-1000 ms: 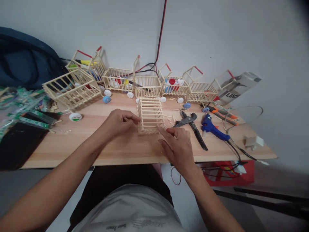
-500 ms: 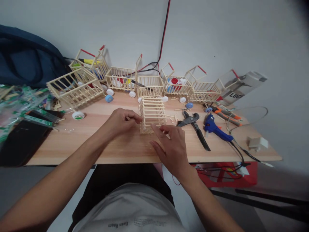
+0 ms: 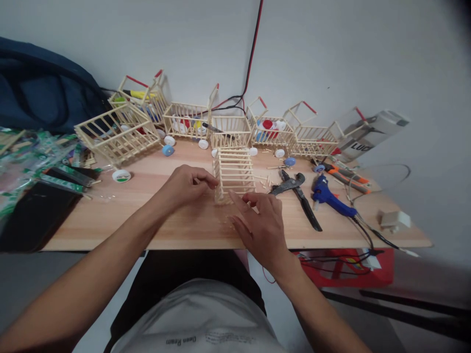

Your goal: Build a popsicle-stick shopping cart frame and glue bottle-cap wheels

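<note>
A small cage-like box of thin wooden sticks (image 3: 235,171) stands upright in the middle of the wooden table (image 3: 176,220). My left hand (image 3: 186,185) rests at its left side, fingers curled, fingertips pinching the box's left edge. My right hand (image 3: 259,223) lies in front of the box, fingers stretched out, index tip touching the box's lower front edge. Loose stick pieces lie beside the box on the right.
Several stick-built carts (image 3: 187,120) with bottle caps line the wall, a larger one (image 3: 117,132) at left. Black pliers (image 3: 298,193), a blue glue gun (image 3: 331,198), orange cutters (image 3: 346,174) and a plug (image 3: 395,219) lie right. Packets (image 3: 47,166) and a dark bag (image 3: 40,93) sit left.
My right hand has slid a little left along the box's front edge. The left hand and the box have stayed put. The camera view shifted slightly.
</note>
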